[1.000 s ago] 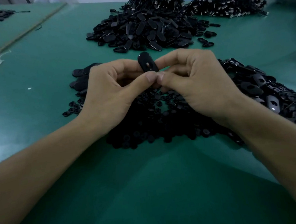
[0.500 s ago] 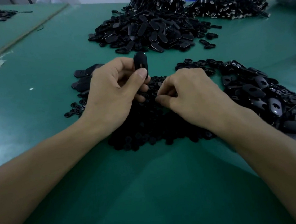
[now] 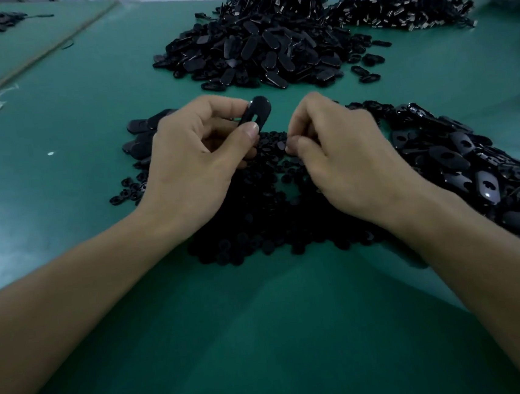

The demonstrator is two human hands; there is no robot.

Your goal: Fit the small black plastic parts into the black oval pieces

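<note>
Oval piece (image 3: 255, 113) now tilts rightward, slot showing.

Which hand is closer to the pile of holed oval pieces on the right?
Right. The right hand is next to the holed oval pile, wrist alongside it. The left hand is farther, across the small parts, pinching an oval piece.

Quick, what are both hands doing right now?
Left hand: holding a black oval piece.
Right hand: fingers pinching among small black parts; grasp cannot be told.
</note>
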